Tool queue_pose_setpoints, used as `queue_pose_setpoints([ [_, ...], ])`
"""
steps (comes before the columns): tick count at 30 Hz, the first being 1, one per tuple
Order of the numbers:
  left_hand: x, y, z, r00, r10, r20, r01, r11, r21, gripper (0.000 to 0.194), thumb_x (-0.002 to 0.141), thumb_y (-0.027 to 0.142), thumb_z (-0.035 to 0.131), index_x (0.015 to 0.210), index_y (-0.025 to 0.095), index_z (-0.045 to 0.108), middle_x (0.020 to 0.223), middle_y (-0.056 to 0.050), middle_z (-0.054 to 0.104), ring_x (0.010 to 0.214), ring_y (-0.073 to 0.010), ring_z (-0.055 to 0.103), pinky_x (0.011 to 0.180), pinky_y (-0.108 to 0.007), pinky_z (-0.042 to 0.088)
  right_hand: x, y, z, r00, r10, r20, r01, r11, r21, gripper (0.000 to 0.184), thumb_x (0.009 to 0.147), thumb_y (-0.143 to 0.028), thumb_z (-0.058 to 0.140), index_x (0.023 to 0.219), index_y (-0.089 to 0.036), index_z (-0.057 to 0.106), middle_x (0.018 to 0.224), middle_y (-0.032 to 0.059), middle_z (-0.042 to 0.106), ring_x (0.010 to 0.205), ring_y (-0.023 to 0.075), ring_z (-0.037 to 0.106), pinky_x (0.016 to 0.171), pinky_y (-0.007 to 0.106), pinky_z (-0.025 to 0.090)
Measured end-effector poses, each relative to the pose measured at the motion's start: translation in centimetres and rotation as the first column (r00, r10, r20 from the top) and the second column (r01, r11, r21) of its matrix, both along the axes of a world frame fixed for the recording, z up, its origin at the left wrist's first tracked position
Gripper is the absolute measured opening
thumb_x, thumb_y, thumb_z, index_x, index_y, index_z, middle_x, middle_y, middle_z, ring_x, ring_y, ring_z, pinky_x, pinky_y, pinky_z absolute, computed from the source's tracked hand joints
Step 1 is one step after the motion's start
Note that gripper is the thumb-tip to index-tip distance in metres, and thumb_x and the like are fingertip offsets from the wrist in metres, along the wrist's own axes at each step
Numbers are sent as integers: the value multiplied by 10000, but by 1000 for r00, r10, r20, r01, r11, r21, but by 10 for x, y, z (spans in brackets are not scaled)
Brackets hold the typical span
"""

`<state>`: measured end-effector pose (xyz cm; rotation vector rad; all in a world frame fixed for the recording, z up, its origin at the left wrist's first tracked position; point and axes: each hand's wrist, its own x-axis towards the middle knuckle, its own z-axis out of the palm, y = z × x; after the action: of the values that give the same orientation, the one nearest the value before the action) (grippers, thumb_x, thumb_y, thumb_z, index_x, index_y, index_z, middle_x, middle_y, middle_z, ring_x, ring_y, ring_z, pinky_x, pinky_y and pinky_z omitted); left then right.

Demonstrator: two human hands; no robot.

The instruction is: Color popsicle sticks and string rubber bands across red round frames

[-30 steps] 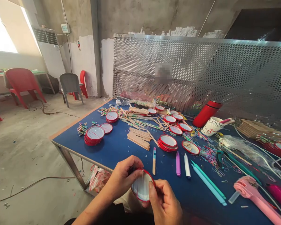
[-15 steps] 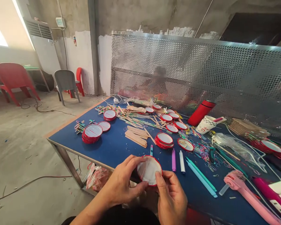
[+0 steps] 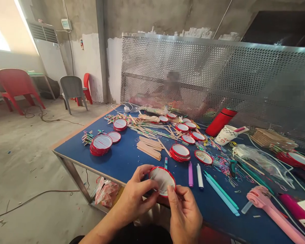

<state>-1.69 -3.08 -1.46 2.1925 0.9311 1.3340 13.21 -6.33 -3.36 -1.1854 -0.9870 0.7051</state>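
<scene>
Red flask (image 3: 220,122), grey chair (image 3: 72,86) (red chairs (image 3: 17,82) either side); tall air conditioner (image 3: 48,52)

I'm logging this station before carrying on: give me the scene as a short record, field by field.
Left hand: left hand, fingertips at the left side of the red-rimmed disc
Right hand: right hand, pinching the disc's right edge
Disc pose: pale face visible, tilted, near the table's front edge
Surface: blue table
Beyond the hands: loose wooden sticks, stacked red-rimmed discs
Right side: purple marker, white marker, pink tool
Back right: red flask beside patterned cup
</scene>
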Motion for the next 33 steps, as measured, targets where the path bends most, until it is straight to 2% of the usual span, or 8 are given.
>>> queue_pose_setpoints([
  [6, 0, 2, -5, 999, 38, 15, -39, 998, 49, 167, 823, 22, 635, 861, 181, 672, 1299, -148, 592, 1236, -269, 628, 975, -327, 574, 1, 0, 0, 1000, 9, 15, -8, 999, -48, 347, 865, -519, 721, 811, -186, 641, 725, 44, 745, 596, 208, 733, 519, 273, 603],
  [15, -1, 1, -17, 998, 53, 36, -58, 987, 150, 219, 782, -13, 618, 858, 189, 650, 1425, -155, 559, 1322, -270, 586, 1073, -339, 532, -7, 5, 11, 988, -96, 121, 89, 994, 68, 405, 841, -563, 720, 706, -192, 631, 607, 19, 687, 506, 164, 669, 474, 239, 581],
  [20, -1, 2, -23, 995, 77, 59, -89, 969, 232, 224, 777, -11, 601, 854, 195, 647, 1404, -144, 586, 1317, -254, 595, 1140, -365, 483, -7, 6, 15, 986, -101, 130, 92, 993, 73, 443, 835, -598, 716, 674, -196, 623, 580, 12, 671, 472, 160, 653, 439, 233, 560],
  [23, -2, 3, -22, 995, 70, 76, -86, 970, 228, 229, 757, -14, 602, 846, 192, 650, 1395, -153, 596, 1304, -255, 607, 1090, -328, 526, -9, 5, 15, 990, -88, 106, 82, 995, 59, 424, 832, -579, 727, 679, -197, 624, 583, 10, 669, 477, 175, 667, 433, 252, 569],
  [28, -3, 4, -20, 994, 37, 105, -57, 979, 194, 234, 745, -22, 603, 844, 183, 659, 1399, -168, 595, 1299, -265, 616, 1054, -322, 554, -9, 6, 12, 994, -95, 56, 92, 994, 61, 396, 831, -550, 734, 692, -198, 615, 586, 12, 684, 443, 174, 661, 376, 234, 522],
  [33, -3, 3, -21, 995, 23, 93, -37, 988, 149, 240, 740, -18, 621, 848, 193, 661, 1389, -151, 614, 1292, -268, 623, 1052, -331, 556, -1, 5, -1, 994, -51, 99, 54, 998, -28, 379, 852, -548, 715, 744, -196, 625, 651, 23, 701, 526, 185, 679, 482, 277, 585],
])
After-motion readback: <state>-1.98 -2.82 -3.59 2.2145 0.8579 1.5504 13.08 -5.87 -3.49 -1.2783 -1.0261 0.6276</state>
